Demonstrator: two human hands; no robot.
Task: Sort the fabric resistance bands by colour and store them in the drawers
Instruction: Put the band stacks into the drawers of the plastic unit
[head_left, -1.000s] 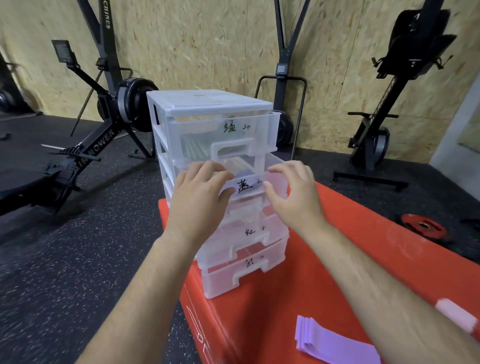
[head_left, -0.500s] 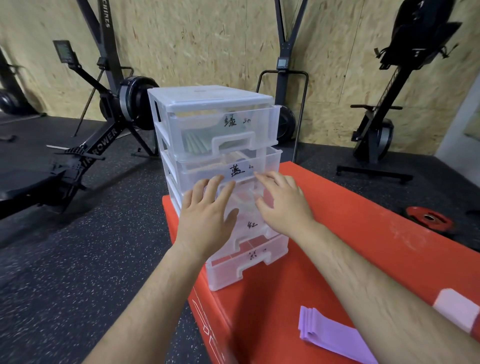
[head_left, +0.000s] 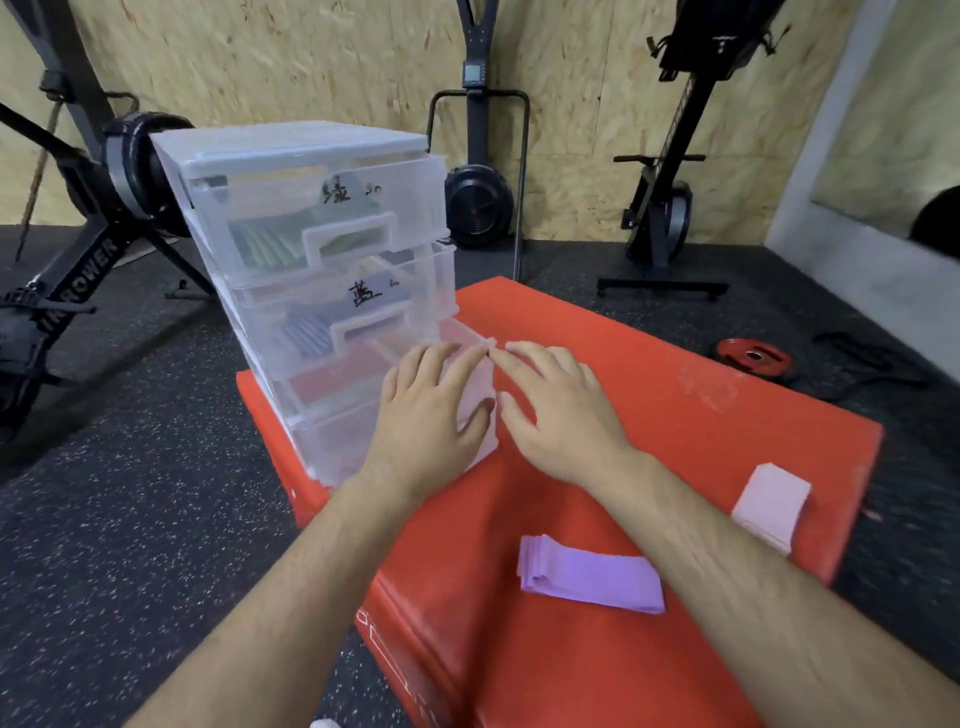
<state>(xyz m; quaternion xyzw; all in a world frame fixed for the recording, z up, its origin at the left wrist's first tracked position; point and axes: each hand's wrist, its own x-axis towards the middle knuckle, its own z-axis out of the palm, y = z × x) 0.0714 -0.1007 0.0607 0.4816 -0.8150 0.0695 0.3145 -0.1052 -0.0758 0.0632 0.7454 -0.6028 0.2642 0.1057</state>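
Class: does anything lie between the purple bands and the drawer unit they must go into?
Only the person's left hand and right hand, at the lower fronts of the drawer unit; nothing else shows between.

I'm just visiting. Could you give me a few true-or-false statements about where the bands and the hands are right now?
1. The green bands lie in the top drawer. True.
2. The purple bands are in a drawer. False: they lie on the red box.
3. The left hand and the right hand are both at the lower drawers. True.
4. The left hand holds the pink bands. False: it holds nothing; they lie near the box's right edge.
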